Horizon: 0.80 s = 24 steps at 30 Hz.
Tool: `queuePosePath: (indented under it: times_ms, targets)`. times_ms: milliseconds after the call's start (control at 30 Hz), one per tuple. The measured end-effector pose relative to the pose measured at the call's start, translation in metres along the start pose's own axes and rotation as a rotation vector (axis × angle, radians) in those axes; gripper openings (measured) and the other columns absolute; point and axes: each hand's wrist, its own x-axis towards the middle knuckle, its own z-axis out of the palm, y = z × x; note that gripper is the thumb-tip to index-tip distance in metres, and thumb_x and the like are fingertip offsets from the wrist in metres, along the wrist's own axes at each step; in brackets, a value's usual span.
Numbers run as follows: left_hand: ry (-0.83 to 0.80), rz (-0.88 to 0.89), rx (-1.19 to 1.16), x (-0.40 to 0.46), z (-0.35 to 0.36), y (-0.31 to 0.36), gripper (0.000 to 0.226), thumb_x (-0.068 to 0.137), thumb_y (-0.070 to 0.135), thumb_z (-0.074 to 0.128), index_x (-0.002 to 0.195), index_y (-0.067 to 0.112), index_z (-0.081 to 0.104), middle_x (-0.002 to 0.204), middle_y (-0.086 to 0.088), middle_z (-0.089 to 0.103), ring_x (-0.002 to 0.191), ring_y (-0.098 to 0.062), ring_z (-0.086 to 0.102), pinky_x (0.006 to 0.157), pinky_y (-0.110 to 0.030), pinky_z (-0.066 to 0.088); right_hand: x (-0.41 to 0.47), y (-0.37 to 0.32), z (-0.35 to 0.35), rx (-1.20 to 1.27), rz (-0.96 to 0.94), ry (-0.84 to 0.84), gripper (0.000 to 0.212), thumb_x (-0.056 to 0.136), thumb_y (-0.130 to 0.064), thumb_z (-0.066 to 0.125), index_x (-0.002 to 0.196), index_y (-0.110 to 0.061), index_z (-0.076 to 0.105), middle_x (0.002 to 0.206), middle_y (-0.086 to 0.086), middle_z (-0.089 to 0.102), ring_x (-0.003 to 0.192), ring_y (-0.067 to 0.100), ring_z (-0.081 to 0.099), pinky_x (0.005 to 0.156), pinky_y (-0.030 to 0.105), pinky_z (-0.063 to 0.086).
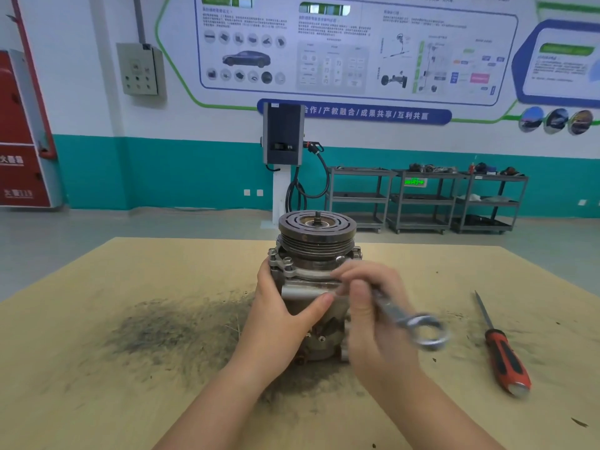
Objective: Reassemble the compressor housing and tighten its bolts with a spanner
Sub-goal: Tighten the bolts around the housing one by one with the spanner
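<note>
Compressor standing upright at frame centre on table, pulley end up, giving access to flange bolts. Left hand wrapping housing, bracing it against turning force. Right hand gripping spanner, blurred, open end seeming to be working bolt under pulley. Screwdriver lying unused at right.
</note>
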Motion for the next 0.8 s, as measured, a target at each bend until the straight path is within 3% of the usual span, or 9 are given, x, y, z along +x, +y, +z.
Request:
queuePosePath:
  times_ms: [67, 167, 300, 433, 567, 700, 800]
  targets:
    - [0.002, -0.006, -0.006, 0.0, -0.001, 0.0, 0.085, 0.073, 0.059, 0.076, 0.135, 0.058, 0.017, 0.135, 0.026, 0.048, 0.124, 0.002, 0.049, 0.104, -0.029, 0.045, 0.011, 0.0, -0.007, 0.156, 0.054, 0.124, 0.016, 0.102, -0.023, 0.038, 0.097, -0.029, 0.053, 0.091, 0.004, 0.064, 0.073, 0.017, 0.061, 0.071, 0.026, 0.05]
    - [-0.005, -0.009, 0.004, 0.0, 0.0, 0.002, 0.088, 0.068, 0.068, 0.073, 0.135, 0.06, 0.015, 0.13, 0.033, 0.043, 0.121, 0.006, 0.047, 0.093, -0.015, 0.04, 0.024, 0.005, -0.02, 0.423, 0.273, 0.251, 0.019, 0.099, -0.013, 0.033, 0.092, -0.018, 0.05, 0.078, 0.004, 0.067, 0.061, 0.02, 0.058, 0.066, 0.027, 0.05]
    - [-0.004, -0.019, 0.015, 0.0, 0.0, 0.001, 0.094, 0.069, 0.068, 0.071, 0.141, 0.055, 0.014, 0.134, 0.028, 0.042, 0.123, 0.001, 0.046, 0.088, -0.012, 0.035, 0.032, 0.015, -0.031, 0.619, 0.508, 0.281, 0.023, 0.1, -0.001, 0.029, 0.087, -0.008, 0.046, 0.068, 0.01, 0.064, 0.053, 0.022, 0.055, 0.058, 0.026, 0.049]
    - [-0.004, -0.016, 0.005, 0.0, 0.0, 0.002, 0.093, 0.064, 0.072, 0.07, 0.138, 0.057, 0.017, 0.136, 0.026, 0.044, 0.125, -0.001, 0.047, 0.091, -0.014, 0.039, 0.041, 0.02, -0.037, 0.674, 0.593, 0.238, 0.026, 0.098, 0.001, 0.027, 0.084, -0.008, 0.046, 0.064, 0.011, 0.063, 0.05, 0.022, 0.055, 0.054, 0.025, 0.049]
    - [-0.004, -0.017, 0.025, 0.0, -0.001, -0.001, 0.096, 0.069, 0.06, 0.08, 0.141, 0.054, 0.016, 0.14, 0.022, 0.043, 0.129, -0.005, 0.045, 0.109, -0.034, 0.042, 0.033, 0.017, -0.032, 0.597, 0.512, 0.282, 0.02, 0.094, -0.002, 0.031, 0.084, -0.008, 0.047, 0.065, 0.009, 0.062, 0.051, 0.023, 0.054, 0.055, 0.026, 0.048]
    - [0.01, -0.022, 0.036, 0.0, 0.0, 0.0, 0.093, 0.067, 0.059, 0.081, 0.133, 0.059, 0.016, 0.136, 0.024, 0.045, 0.127, -0.003, 0.046, 0.109, -0.034, 0.043, 0.008, 0.009, -0.01, 0.271, 0.183, 0.274, 0.017, 0.098, -0.013, 0.037, 0.09, -0.011, 0.053, 0.078, 0.008, 0.063, 0.061, 0.026, 0.056, 0.06, 0.033, 0.049]
    - [0.018, -0.017, 0.046, -0.001, 0.001, 0.0, 0.096, 0.062, 0.064, 0.079, 0.136, 0.054, 0.019, 0.136, 0.021, 0.047, 0.127, -0.005, 0.048, 0.108, -0.033, 0.042, -0.004, 0.003, 0.003, 0.055, 0.052, 0.155, 0.019, 0.1, -0.02, 0.038, 0.099, -0.024, 0.057, 0.095, -0.013, 0.062, 0.077, 0.009, 0.061, 0.069, 0.023, 0.051]
